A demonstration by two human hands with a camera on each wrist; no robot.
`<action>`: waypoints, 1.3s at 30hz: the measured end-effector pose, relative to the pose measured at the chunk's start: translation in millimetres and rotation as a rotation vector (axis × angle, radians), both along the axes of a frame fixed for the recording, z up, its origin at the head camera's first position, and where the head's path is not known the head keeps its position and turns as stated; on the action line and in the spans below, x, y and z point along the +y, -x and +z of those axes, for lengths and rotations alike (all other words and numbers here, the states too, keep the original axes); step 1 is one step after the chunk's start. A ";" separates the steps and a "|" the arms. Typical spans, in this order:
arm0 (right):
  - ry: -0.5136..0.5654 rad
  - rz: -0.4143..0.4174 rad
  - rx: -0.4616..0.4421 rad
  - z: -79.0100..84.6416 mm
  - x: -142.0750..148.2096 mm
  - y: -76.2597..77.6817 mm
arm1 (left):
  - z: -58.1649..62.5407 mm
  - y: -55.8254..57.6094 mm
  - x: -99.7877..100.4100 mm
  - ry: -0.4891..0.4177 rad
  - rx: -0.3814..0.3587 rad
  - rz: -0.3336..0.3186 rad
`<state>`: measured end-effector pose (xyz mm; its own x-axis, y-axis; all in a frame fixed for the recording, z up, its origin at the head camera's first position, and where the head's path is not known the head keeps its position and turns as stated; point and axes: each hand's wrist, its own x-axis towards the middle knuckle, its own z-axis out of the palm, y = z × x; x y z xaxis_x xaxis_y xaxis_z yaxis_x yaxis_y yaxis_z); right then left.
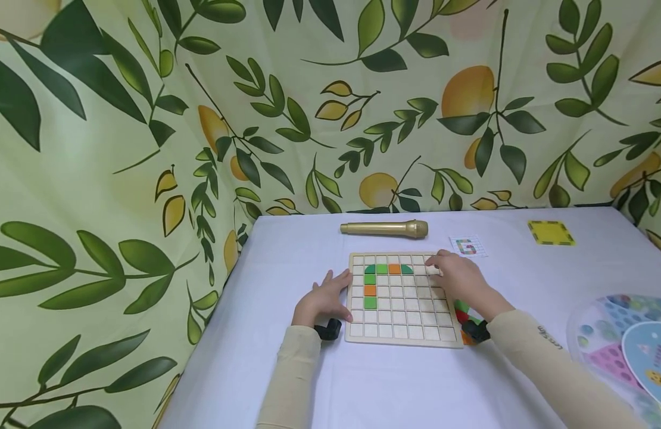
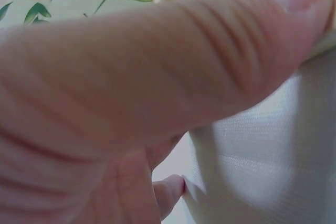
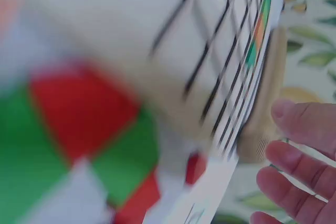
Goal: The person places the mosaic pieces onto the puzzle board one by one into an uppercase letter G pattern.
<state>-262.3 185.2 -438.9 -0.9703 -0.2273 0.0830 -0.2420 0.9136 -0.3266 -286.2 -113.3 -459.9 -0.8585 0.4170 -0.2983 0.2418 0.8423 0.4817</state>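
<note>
Tabletop play area, enclosed behind and along the left by a hanging cloth (image 1: 330, 53) printed with leaves and orange fruit. A white-covered table (image 1: 228, 381) forms the work surface. The character of the place is shown by a gridded board (image 1: 408, 322) bearing coloured tiles (image 1: 370, 302), a small pattern card (image 1: 468, 245) and, at the right edge, a round, brightly printed item (image 1: 649, 360). Whether the room beyond is a home, classroom or studio cannot be determined.

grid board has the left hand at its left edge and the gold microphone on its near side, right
Not the near side: the head view shows the gold microphone beyond the grid board, the left hand at its left edge.
</note>
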 end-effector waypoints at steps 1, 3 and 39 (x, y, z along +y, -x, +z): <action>-0.012 -0.033 -0.019 0.4 6.7 1.7 | 0.2 0.1 0.0 0.001 0.001 -0.003; -0.025 -0.092 -0.070 0.1 18.8 6.0 | 0.8 0.1 -0.1 0.003 0.001 -0.003; 0.126 0.205 -0.108 2.7 -40.7 -3.1 | 1.8 0.6 0.7 0.028 0.001 0.012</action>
<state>-259.2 144.5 -436.2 -0.9099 -0.4143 0.0218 -0.3753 0.7996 -0.4688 -286.8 -112.6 -458.2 -0.8639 0.3982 -0.3085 0.2319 0.8581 0.4581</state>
